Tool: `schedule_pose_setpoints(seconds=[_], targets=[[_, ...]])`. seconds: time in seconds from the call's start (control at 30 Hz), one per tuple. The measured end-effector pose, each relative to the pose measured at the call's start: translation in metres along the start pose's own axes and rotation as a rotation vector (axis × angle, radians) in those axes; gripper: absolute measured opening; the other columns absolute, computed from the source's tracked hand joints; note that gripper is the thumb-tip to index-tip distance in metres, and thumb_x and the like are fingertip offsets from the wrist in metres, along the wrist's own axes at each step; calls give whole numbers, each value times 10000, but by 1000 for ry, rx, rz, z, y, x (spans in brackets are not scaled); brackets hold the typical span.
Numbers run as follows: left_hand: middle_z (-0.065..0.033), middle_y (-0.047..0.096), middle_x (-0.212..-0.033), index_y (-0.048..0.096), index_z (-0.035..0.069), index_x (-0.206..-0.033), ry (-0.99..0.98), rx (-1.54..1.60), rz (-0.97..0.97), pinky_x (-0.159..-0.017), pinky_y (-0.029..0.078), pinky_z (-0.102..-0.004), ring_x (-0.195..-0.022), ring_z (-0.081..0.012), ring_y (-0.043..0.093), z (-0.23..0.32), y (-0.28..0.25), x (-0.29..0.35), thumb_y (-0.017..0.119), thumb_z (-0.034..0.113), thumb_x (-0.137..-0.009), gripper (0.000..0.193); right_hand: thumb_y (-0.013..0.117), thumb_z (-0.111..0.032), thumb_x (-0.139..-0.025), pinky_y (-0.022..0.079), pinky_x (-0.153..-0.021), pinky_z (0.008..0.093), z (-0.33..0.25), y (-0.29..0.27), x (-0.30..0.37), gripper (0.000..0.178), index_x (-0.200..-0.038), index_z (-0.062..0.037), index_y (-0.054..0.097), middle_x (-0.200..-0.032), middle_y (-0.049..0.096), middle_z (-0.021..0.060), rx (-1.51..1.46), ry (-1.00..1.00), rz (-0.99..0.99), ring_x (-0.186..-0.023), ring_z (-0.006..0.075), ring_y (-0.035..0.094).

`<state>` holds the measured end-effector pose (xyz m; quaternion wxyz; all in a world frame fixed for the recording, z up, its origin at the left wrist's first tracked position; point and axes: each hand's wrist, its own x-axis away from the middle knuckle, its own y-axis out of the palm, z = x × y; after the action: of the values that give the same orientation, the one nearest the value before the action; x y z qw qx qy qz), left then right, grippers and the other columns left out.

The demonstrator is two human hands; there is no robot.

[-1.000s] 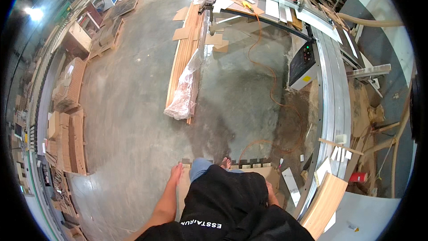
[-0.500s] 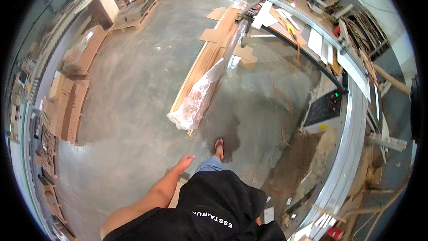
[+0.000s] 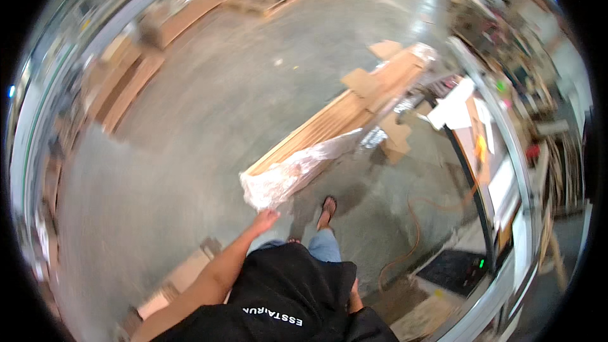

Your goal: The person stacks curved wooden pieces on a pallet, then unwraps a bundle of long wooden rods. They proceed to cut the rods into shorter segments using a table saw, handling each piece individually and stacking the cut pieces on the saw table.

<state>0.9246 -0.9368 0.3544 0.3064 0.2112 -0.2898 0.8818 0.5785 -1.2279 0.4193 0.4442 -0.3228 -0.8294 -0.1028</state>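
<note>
**Walking up to the wrapped board stack, hands empty**

Nearest to us is our own dark shirt (image 3: pixel 285 304); from it our left hand (image 3: pixel 265 219) swings forward, fingers loosely open and holding nothing; it hangs just short of the near end of the board stack (image 3: pixel 329 136), not touching it as far as we can tell; our right hand (image 3: pixel 354 297) shows only as a sliver beside the hip, so we cannot tell how its fingers stand; one sandalled foot (image 3: pixel 327 206) is planted on the concrete floor (image 3: pixel 190 152) just beside the stack's near end. We judge the work barely begun: nothing is gripped or lifted. The stack is a long bundle of pale wooden boards lying on the floor, its near end wrapped in crinkled clear plastic (the far part bare), with cardboard pieces (image 3: pixel 364 79) resting on top. Beyond, to the right, an orange cable (image 3: pixel 415 215) trails toward a long machine (image 3: pixel 500 171); farther left, blurred wood piles (image 3: pixel 123 85).
</note>
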Motion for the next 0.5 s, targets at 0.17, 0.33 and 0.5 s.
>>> schedule_pose_setpoints(seconds=[0.17,0.33,0.5], targets=[[-267,673,-1109,630,-42,-1123,-154,-53,194,-932,484,-471,-1072,-410,630,53,-2,-52,563,544,-953,615,532,-296,-1031,425,-991,415,-135,-83,-124,458,-1323,56,561,-1278,591,198,305,-14,-103,-1150,295,543],[-220,686,-1075,678,29,-1116,-355,254,441,-889,492,-425,-1037,-324,650,56,30,-47,598,488,-942,498,523,-295,-1035,410,-1012,424,-314,-100,-255,464,-1334,58,549,-1298,578,210,638,-91,-169,-1177,309,529],[-231,692,-1093,673,16,-1167,-376,264,594,-896,496,-431,-1037,-360,660,88,49,-30,616,468,-931,514,514,-295,-1038,395,-1033,432,-437,-33,-320,469,-1346,59,538,-1317,565,223,907,-188,-300,-1205,322,516]])
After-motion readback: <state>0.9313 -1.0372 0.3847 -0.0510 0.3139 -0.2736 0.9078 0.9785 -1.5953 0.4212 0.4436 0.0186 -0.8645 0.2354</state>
